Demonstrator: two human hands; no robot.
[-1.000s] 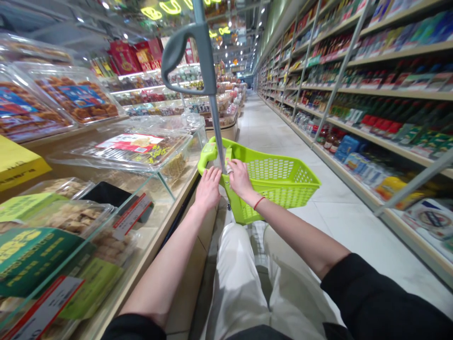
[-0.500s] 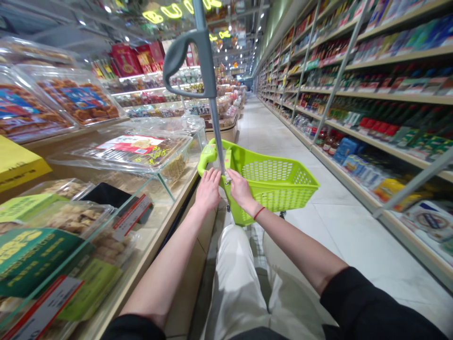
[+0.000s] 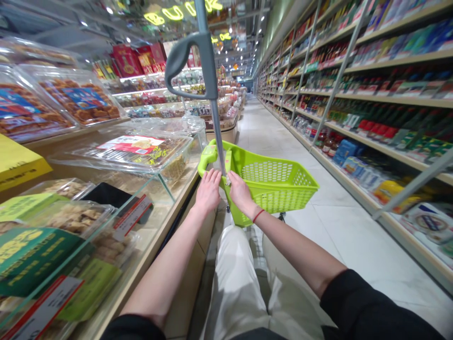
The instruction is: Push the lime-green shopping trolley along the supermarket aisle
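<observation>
A bright green wheeled shopping basket (image 3: pixel 276 191) with perforated sides stands on the floor just before my knees. From its near end rises a metal pole (image 3: pixel 218 134), topped by a grey loop handle (image 3: pixel 210 71). My left hand (image 3: pixel 209 190) rests against the basket's near rim, left of the pole, fingers stretched out and holding nothing. On the pole's other side, my right hand (image 3: pixel 242 192) is closed at the rim, thumb and fingers around the pole's foot. A small silvery part shows by its thumb; the fingertips are partly hidden. A red cord circles the right wrist.
On the left, a display counter (image 3: pixel 184 200) with a glass edge carries clear packs of snacks (image 3: pixel 141 146). Tall shelves of bottles and boxes (image 3: pixel 382 104) line the right. A tiled aisle (image 3: pixel 258 123) runs ahead between them.
Almost nothing differs. Both hands stay at the basket's near rim, while the pole and its grey handle show slightly further right and lower.
</observation>
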